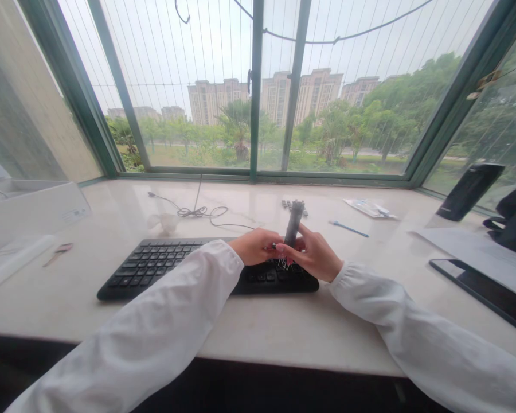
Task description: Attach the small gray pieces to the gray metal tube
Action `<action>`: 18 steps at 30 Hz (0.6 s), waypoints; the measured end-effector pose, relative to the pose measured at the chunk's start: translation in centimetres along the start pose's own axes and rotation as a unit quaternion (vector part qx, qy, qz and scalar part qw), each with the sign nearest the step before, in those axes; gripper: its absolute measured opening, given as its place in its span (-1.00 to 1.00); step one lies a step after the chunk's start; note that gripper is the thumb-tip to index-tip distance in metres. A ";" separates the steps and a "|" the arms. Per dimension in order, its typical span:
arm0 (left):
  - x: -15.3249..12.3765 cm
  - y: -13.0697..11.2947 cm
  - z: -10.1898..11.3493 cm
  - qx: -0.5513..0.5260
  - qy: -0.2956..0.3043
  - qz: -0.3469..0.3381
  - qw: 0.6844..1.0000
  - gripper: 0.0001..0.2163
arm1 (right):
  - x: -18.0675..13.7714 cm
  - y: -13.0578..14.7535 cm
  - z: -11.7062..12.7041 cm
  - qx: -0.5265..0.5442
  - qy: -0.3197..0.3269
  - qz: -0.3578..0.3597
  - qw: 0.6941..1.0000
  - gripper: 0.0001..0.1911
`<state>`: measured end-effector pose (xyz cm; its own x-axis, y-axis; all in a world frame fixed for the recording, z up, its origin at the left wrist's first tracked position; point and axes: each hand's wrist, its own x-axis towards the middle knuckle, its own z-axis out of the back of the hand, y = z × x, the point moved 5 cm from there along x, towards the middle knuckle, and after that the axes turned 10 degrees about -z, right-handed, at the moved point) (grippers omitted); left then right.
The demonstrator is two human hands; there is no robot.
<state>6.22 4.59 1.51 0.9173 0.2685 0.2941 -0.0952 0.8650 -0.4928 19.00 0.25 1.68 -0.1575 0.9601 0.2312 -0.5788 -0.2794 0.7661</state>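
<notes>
My right hand [313,252] is closed around an upright black-handled brush [294,222]. Thin pale strands, like bristles, show below the fingers at its lower end. Beside it, my left hand [258,246] pinches a small black piece that looks like a keycap [274,245]; the fingers cover most of it. Both hands meet above the right part of a black keyboard [155,264], which lies flat on the white counter. Forearms and hands hide much of its right side. Several loose keycaps [287,204] lie just behind the brush.
A coiled cable [193,211] runs behind the keyboard. To the right are a blue stick [349,229], a plastic packet [370,209], paper [477,246], a phone [485,287] and a black cylinder [470,191]. A key-like object [58,253] and white box [38,203] are left.
</notes>
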 end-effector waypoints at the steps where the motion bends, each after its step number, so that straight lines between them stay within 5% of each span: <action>1: 0.0 -0.1 0.0 0.002 0.005 -0.004 1.000 -0.78 | 0.0 0.0 0.0 0.002 0.002 0.000 1.000 -0.63; 18: 0.1 0.3 -0.2 0.046 0.004 0.021 0.999 -0.85 | 0.0 -0.2 -0.4 0.068 0.045 -0.003 0.997 -0.61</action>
<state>6.38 4.85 1.23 0.9147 0.3026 0.2680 -0.1687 0.8883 -0.4271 18.77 0.34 1.31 -0.2283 0.9576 0.1759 -0.4675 -0.2663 0.8429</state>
